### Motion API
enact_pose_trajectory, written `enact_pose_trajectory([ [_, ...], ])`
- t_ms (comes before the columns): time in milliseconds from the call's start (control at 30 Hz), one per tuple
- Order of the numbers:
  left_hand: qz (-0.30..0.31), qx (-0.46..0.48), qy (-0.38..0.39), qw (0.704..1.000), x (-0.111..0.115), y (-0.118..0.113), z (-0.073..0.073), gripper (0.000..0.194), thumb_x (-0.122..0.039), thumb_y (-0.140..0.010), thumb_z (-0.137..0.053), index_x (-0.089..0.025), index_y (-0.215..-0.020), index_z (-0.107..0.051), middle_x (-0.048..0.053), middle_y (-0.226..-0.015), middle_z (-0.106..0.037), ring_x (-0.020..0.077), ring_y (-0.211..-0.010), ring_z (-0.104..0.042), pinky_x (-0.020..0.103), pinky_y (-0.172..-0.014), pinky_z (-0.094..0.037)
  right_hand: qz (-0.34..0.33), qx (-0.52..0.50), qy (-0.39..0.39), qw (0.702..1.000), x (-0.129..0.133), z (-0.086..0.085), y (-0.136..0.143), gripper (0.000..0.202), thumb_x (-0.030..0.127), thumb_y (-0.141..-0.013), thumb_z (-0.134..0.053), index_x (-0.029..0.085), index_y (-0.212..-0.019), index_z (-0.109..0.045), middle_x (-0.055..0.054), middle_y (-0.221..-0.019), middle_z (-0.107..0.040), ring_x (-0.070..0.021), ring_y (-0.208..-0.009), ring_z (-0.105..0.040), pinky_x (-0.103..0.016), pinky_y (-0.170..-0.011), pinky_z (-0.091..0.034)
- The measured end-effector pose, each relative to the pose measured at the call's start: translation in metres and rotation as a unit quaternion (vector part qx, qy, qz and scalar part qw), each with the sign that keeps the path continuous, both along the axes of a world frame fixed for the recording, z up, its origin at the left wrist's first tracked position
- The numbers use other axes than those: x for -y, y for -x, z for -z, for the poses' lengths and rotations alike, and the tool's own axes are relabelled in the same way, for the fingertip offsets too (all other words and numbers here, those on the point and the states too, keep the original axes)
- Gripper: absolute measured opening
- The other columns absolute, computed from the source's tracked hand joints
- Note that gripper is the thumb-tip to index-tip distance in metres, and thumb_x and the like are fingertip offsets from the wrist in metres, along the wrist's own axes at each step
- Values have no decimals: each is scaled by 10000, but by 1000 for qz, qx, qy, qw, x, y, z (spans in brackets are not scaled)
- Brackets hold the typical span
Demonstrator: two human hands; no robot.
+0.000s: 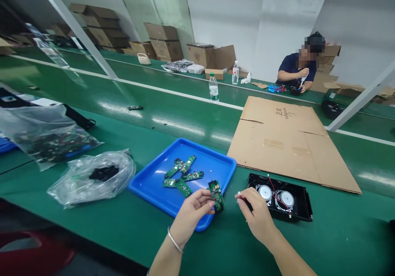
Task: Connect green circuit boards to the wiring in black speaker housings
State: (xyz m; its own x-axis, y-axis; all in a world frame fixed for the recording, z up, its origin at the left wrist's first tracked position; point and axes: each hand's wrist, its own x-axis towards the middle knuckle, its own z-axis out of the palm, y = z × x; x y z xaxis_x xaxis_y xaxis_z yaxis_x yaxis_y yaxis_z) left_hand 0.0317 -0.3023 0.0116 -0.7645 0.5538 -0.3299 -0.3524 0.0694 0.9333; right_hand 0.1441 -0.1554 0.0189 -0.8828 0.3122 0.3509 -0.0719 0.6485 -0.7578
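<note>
My left hand (197,210) is closed on a green circuit board (217,195), held upright over the near right corner of a blue tray (138,185). Several similar circuit boards (184,187) lie in that tray. Thumb and forefinger of my right hand (254,214) pinch a small white connector (238,194), a short gap to the right of the held board. Just beyond my right hand sits a black speaker housing (304,204) with two round speakers (284,200) and thin red wires. My right hand covers part of its near left side.
A flat cardboard sheet (277,140) lies behind the housing. Clear plastic bags (92,185) rest left of the tray. One circuit board (135,108) and a water bottle (213,88) are farther back. Across the bench, a person (298,68) works with their hands.
</note>
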Motion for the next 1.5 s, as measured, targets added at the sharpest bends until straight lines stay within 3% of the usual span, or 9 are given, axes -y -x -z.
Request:
enact_pose_trajectory([
  [200, 28, 13, -34, 999, -8, -11, 0, 250, -275, -584, -716, -189, -726, -528, -6, -683, -634, 131, -641, -579, 229, -579, -470, -25, 58, -10, 998, 5, 0, 0, 289, 218, -911, -326, 157, -1116, -521, -54, -777, -638, -179, -698, -575, -318, -626, -489],
  [333, 35, 30, -65, 997, -15, -15, 1, 256, -276, -603, -720, -180, -726, -518, 13, -716, -663, 162, -704, -611, 250, -608, -487, -10, 38, -6, 999, 6, 3, -2, 218, 236, -904, -366, 180, -892, -576, -53, -799, -641, -168, -727, -586, -291, -647, -481],
  [433, -13, 54, -85, 995, -19, -20, 1, 397, -242, -583, -742, -196, -879, -481, -6, -687, -663, 168, -685, -628, 251, -567, -508, 7, 22, -20, 1000, 7, 6, -4, 225, 271, -900, -403, 184, -793, -581, -37, -714, -633, -158, -651, -576, -277, -597, -465],
  [600, -54, 94, -113, 988, -23, -27, 5, 723, -166, -544, -761, -211, -1146, -363, -38, -659, -657, 120, -597, -620, 250, -580, -544, 15, 12, -14, 1000, 9, 3, -7, 251, 273, -917, -364, 174, -979, -586, -41, -718, -643, -157, -639, -585, -281, -587, -466],
  [733, -80, 82, -101, 988, -23, -27, 16, 552, -151, -489, -792, -191, -901, -427, -41, -656, -651, 112, -625, -632, 240, -622, -551, -14, 14, 69, 997, 6, -10, -10, 249, 263, -917, -385, 206, -931, -627, -40, -796, -667, -155, -749, -608, -287, -689, -475],
  [1000, -109, 111, -94, 983, -27, -30, 16, 584, -196, -413, -824, -164, -880, -475, -18, -620, -666, 147, -594, -660, 299, -641, -558, 18, 46, 284, 958, -14, -16, -17, 108, 293, -793, -580, 209, -777, -645, -14, -747, -667, -160, -710, -615, -278, -643, -477],
  [1267, -162, 37, -72, 983, -38, -45, 22, 451, -298, -476, -805, -176, -808, -524, 21, -749, -691, 248, -774, -682, 405, -767, -529, 82, -49, -135, 986, 8, 2, -6, 266, 195, -876, -463, 181, -629, -560, 17, -574, -583, -122, -575, -479, -295, -633, -319],
  [1367, -143, -69, -34, 987, -37, -49, 26, 408, -325, -568, -752, -173, -925, -625, 57, -879, -695, 244, -860, -655, 352, -786, -514, 103, -68, -205, 971, 16, 10, -1, 314, 179, -904, -410, 170, -611, -524, 11, -569, -565, -121, -573, -449, -285, -623, -295],
  [1500, -98, -149, 5, 984, -32, -55, 29, 394, -378, -663, -673, -202, -1015, -656, 51, -843, -699, 196, -684, -643, 267, -558, -508, 106, -70, -240, 962, 13, 10, -1, 327, 168, -911, -392, 169, -610, -518, 8, -575, -550, -124, -581, -435, -278, -619, -281],
])
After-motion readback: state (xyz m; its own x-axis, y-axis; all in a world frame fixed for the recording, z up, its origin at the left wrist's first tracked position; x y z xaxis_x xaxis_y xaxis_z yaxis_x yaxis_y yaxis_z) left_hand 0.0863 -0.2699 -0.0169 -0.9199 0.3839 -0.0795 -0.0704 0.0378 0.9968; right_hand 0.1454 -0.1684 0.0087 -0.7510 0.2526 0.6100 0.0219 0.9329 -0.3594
